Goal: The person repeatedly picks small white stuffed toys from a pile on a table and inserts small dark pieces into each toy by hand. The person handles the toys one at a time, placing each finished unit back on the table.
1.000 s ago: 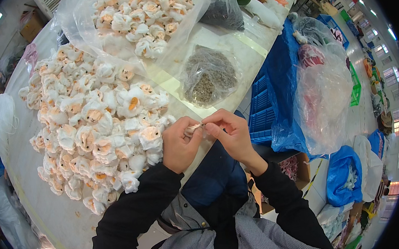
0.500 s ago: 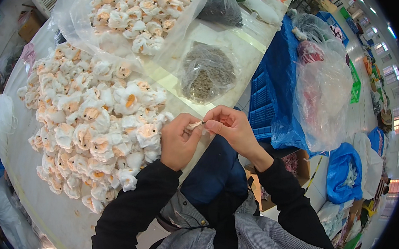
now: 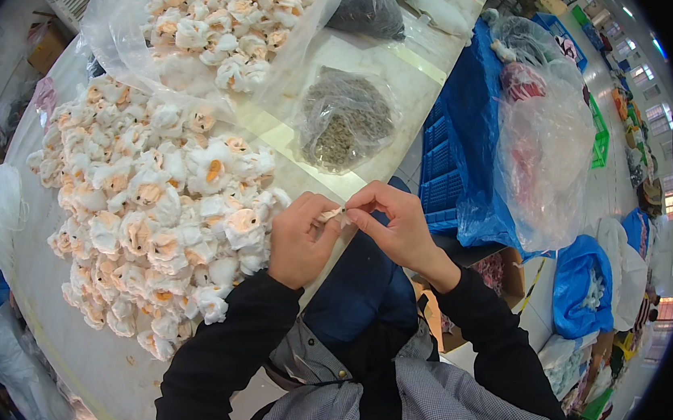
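Note:
At the near edge of the table my two hands meet, fingertips almost touching. My left hand [image 3: 301, 242] pinches a small peach-coloured fabric piece [image 3: 329, 215], mostly covered by the fingers. A tiny dark bead-like part [image 3: 343, 208] shows at its end. My right hand [image 3: 392, 225] closes thumb and forefinger at that dark part; its exact grip is hard to see. Left of my left hand spreads a big pile of fluffy white and peach plush pieces [image 3: 154, 203], many with small dark dots. Beyond my hands lies a clear plastic bag of small brownish pieces [image 3: 344, 120].
A clear plastic bag [image 3: 125, 36] partly covers more plush pieces [image 3: 234, 25] at the back. A bag of dark bits [image 3: 366, 14] lies beside it. Right of the table stand a blue crate [image 3: 440, 172] under blue plastic, a large clear bag [image 3: 547, 165] and a blue sack [image 3: 579, 292].
My right hand's fingers have shifted slightly and straightened at the fabric piece. My left hand keeps its pinch in nearly the same place.

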Action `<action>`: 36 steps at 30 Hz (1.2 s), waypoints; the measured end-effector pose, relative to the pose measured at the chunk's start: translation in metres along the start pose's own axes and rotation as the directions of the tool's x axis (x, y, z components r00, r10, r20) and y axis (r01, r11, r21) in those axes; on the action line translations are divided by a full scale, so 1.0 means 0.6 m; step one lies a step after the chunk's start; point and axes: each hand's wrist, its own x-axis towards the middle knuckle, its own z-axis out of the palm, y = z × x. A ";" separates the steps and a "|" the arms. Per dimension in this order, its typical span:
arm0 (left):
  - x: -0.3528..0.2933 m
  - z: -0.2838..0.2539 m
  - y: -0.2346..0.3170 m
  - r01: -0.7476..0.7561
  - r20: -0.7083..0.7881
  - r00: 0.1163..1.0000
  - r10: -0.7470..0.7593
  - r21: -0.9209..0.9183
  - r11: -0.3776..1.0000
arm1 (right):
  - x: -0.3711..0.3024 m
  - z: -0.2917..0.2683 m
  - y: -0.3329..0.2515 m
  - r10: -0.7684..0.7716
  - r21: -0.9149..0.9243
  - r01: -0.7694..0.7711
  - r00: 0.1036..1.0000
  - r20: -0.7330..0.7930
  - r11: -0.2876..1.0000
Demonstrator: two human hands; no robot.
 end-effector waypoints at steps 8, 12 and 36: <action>0.003 0.002 -0.003 0.003 0.031 1.000 -0.005 0.064 0.998 | 0.002 0.002 0.018 0.052 0.042 -0.056 0.994 0.093 0.998; 0.002 0.002 -0.005 0.033 0.027 0.999 -0.035 0.089 0.996 | 0.006 0.007 0.022 0.016 0.020 -0.017 0.997 0.079 1.000; -0.001 0.001 0.002 0.001 0.063 0.998 -0.011 0.167 0.986 | 0.016 0.012 0.019 -0.285 -0.229 0.314 0.947 0.150 0.921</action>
